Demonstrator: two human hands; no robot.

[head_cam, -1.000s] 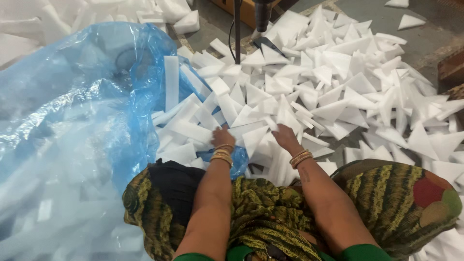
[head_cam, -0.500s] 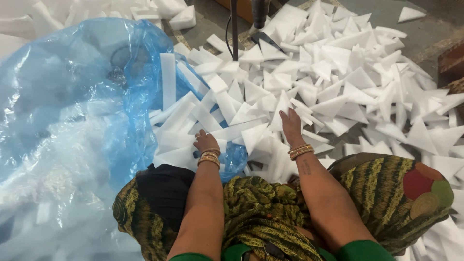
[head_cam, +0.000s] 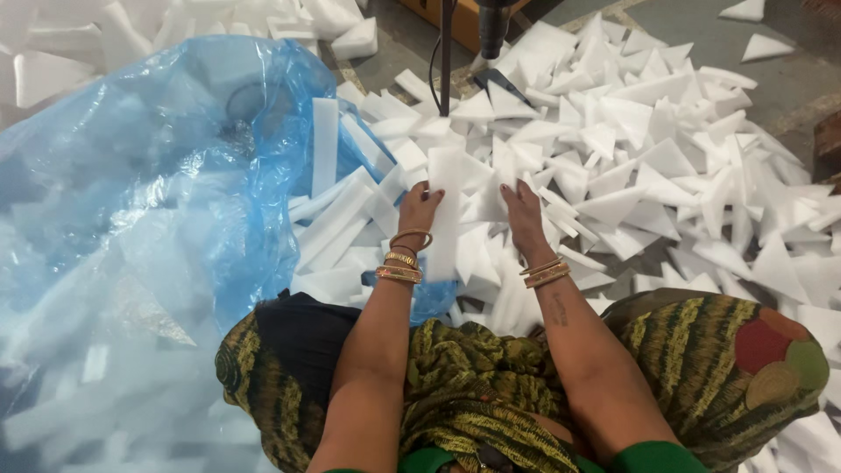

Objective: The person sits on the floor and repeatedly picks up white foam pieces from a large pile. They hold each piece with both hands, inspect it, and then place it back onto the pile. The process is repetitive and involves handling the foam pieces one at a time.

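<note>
Hands on white foam offcuts — we work at the near edge of the heap.

Nearest us, our lap is covered by green-and-yellow patterned cloth point(head_cam: 491, 385). Our left hand point(head_cam: 419, 210), bangles at the wrist, has its fingers curled on the edge of a long rectangular foam strip point(head_cam: 444, 206) that stands out of the pile just ahead of our knees. Our right hand point(head_cam: 523, 215) lies flat, fingers extended, pressing on triangular foam pieces point(head_cam: 613, 206) just beside that strip, gripping nothing. To the left, a blue plastic bag point(head_cam: 140, 193) holds more strips. Farther off, the foam heap point(head_cam: 666, 114) spreads across the floor — a dark cable and tool point(head_cam: 491, 31) hang beyond it.
</note>
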